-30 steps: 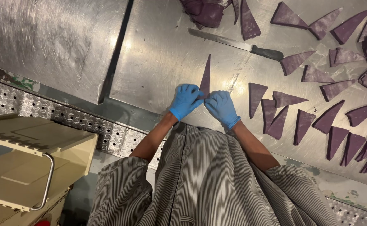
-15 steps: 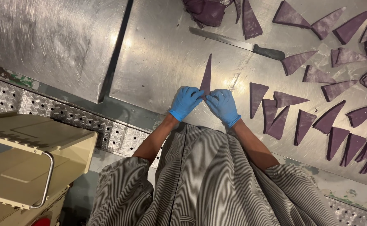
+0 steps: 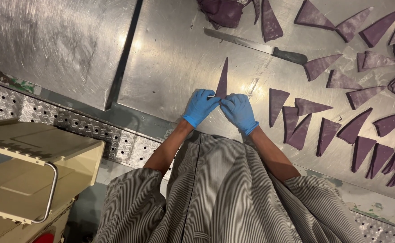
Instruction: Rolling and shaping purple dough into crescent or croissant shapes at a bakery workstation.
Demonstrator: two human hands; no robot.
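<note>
My left hand and right hand pinched the wide end of the dough triangle on the table; my fingertips hid that end; the dough lump was cut off above.

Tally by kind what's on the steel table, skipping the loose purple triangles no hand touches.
Gloved hands: 2, left hand and right hand
Purple triangle in their grip: 1
Knife: 1
Purple dough lump: 1
Total: 5
</note>
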